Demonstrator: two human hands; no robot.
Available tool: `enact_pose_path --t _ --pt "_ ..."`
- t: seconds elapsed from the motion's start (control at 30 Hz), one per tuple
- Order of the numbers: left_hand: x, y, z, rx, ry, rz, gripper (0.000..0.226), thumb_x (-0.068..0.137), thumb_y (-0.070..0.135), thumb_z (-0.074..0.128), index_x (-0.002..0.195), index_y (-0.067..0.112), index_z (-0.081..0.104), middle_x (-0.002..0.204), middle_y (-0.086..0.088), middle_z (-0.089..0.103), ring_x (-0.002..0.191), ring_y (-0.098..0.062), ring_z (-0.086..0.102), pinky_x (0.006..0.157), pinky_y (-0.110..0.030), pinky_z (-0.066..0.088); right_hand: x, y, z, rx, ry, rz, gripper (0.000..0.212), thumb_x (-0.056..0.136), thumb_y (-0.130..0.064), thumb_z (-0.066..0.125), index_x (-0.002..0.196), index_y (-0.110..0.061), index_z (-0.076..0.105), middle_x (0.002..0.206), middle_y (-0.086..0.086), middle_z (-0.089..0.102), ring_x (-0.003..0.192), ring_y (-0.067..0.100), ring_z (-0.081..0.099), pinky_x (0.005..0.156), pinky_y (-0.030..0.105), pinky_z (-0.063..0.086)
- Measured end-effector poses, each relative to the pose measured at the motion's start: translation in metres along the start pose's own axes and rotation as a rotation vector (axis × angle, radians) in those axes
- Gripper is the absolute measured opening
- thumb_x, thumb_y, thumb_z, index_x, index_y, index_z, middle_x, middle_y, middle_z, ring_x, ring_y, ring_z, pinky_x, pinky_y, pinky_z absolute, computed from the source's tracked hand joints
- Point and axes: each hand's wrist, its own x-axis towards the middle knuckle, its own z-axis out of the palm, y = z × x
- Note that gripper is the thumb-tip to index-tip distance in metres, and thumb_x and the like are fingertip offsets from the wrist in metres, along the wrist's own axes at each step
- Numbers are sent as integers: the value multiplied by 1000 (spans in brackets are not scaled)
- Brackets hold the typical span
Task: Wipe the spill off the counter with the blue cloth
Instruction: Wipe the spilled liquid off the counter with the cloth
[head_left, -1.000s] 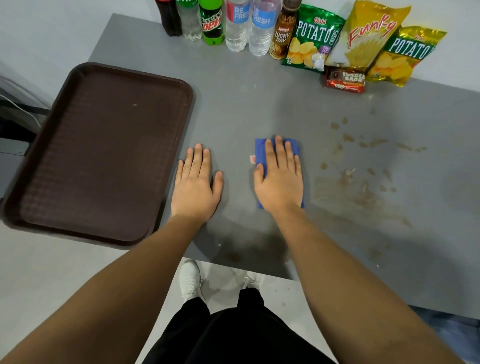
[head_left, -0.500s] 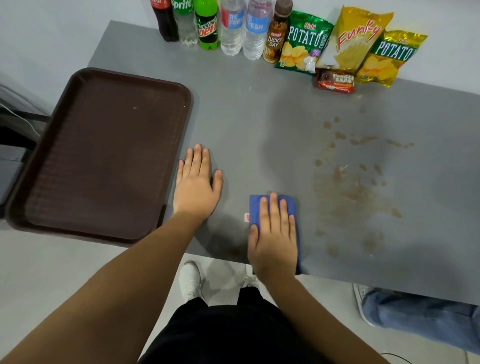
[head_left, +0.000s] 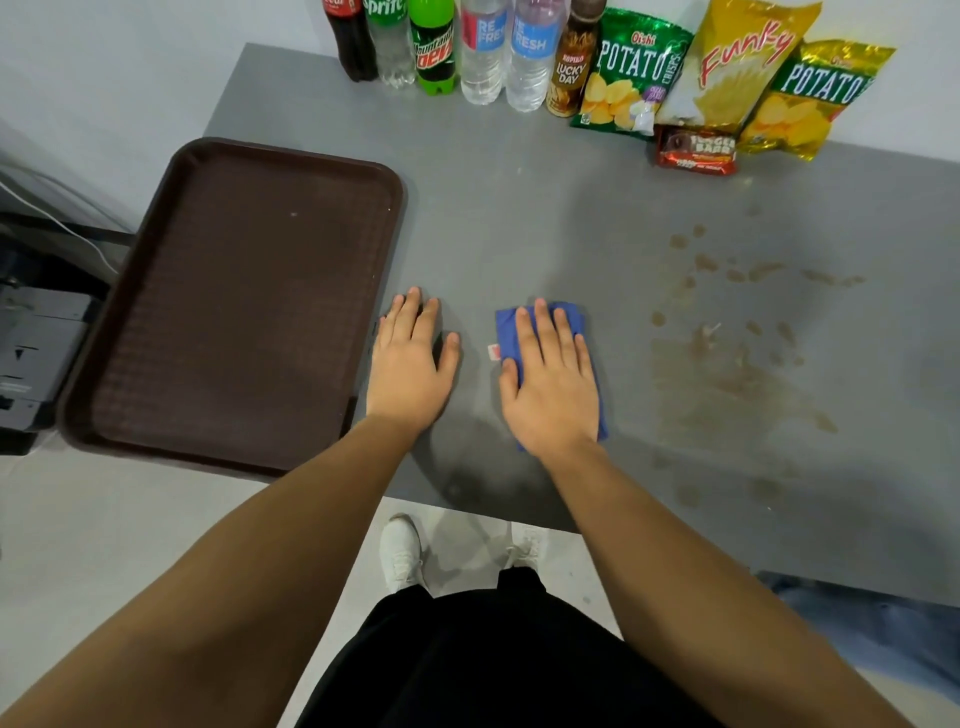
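A folded blue cloth (head_left: 508, 332) lies flat on the grey counter (head_left: 519, 218), near its front edge. My right hand (head_left: 553, 384) presses on the cloth, palm down, fingers spread and covering most of it. A brown spill (head_left: 727, 374) of smears and drops spreads over the counter to the right of the cloth, apart from it. My left hand (head_left: 410, 364) rests flat on the bare counter to the left of the cloth, holding nothing.
A dark brown tray (head_left: 156, 332) overhangs the counter's left side, touching my left hand's edge. Several bottles (head_left: 483, 52) and snack bags (head_left: 727, 78) line the back wall. Another person's jeans (head_left: 883, 634) show at the lower right, below the counter's edge.
My right hand slid the cloth toward the front edge, then pushed it back away from me. The left hand stayed in place.
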Motion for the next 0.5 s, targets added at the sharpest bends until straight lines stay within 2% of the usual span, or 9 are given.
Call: enact_pose_path --t 0.1,0.2,0.33,0.5 --pt "-5 0 -9 48 39 33 47 105 29 56 144 5 57 154 -16 50 144 -35 42 120 -46 33 -3 20 -6 -2 -26 37 65 102 -39 36 162 -18 23 171 4 18 159 23 13 129 45 15" --pt "-14 2 -15 96 62 72 40 103 28 58 135 4 64 136 -15 62 126 -36 56 105 -48 45 -19 41 -11 -14 -39 84 65 104 -40 32 163 -19 17 173 2 13 160 21 8 130 42 7" --pt "-23 9 -15 145 80 129 31 101 24 61 124 4 69 120 -16 67 106 -39 61 89 -50 49 -56 60 -17 -23 -32 130 66 103 -40 32 164 -19 16 173 3 12 160 21 8 130 42 8" --pt "-27 21 -10 136 46 146 30 102 24 60 123 4 69 118 -16 67 105 -38 61 89 -50 51 -102 46 -10 -28 0 143 66 101 -39 31 163 -17 20 172 4 16 159 24 13 129 46 16"
